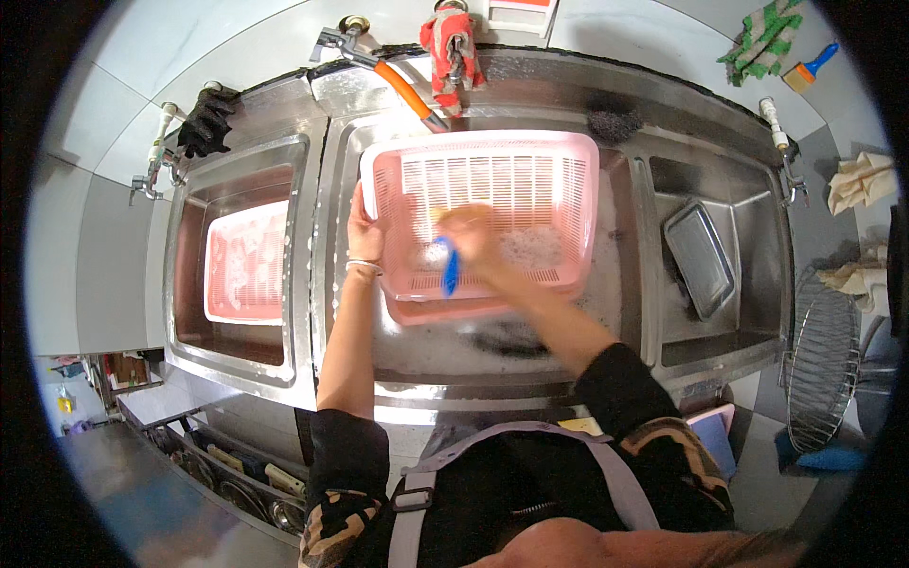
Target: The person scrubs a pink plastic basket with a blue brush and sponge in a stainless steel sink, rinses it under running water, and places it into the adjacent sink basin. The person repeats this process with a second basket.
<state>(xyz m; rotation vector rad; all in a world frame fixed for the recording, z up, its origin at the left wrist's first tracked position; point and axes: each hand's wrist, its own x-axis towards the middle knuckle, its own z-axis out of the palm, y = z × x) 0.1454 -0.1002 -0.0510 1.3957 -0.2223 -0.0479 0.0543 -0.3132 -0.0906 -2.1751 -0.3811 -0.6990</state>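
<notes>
Over the middle stainless steel sink (440,355), my left hand (366,231) grips the left rim of a pink slotted plastic basket (586,213), which is tilted. My right hand (469,231), blurred, is inside the basket and closed on a brush with a blue handle (450,273); its pale bristles are partly hidden by the fingers. Suds lie in the bottom of the basket. Part of another pink plastic rim (440,311) shows just below it. Foamy water covers much of the sink floor.
A pink basket with suds (245,263) sits in the left sink, and a metal tray (699,259) leans in the right one. Behind the middle basket are an orange-sleeved faucet (401,89), a red-and-grey cloth (451,60) and a dark scouring pad (614,126). Black gloves (206,124) hang at left.
</notes>
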